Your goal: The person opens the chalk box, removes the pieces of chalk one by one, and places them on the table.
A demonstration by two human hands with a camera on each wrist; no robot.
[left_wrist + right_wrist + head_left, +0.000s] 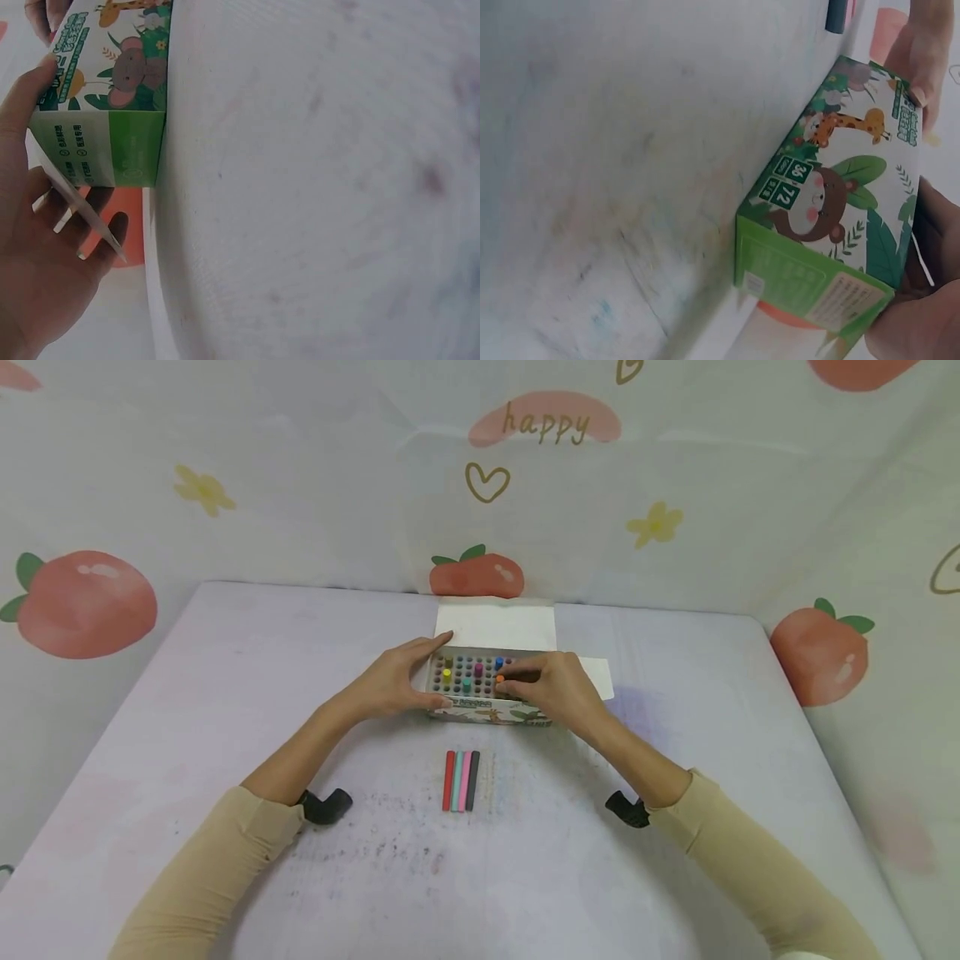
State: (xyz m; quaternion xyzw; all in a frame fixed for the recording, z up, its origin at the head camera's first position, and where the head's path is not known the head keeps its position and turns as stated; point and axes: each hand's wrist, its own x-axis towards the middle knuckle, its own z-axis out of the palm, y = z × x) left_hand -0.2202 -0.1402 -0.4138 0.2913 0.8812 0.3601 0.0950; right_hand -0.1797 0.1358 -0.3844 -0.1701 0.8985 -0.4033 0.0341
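A printed cardboard chalk box (491, 715) stands open on the table, its holed insert holding several chalk sticks, among them yellow (447, 676), teal (467, 686), purple (478, 670) and blue (498, 662). My left hand (386, 681) steadies the box's left end, thumb at the front top edge and fingers round behind the side flap (79, 199). Over the right part of the insert, my right hand (558, 689) pinches an orange chalk stick (500, 680) between thumb and fingertips. The lower end of that stick is hidden from view.
Red (448, 781), pale green (457, 781), pink (464, 781) and black (472, 781) chalk sticks lie side by side in front of the box. The white lid (495, 623) stands raised behind it, and a side flap (599, 678) sticks out right. Chalk smudges mark the table (375, 877).
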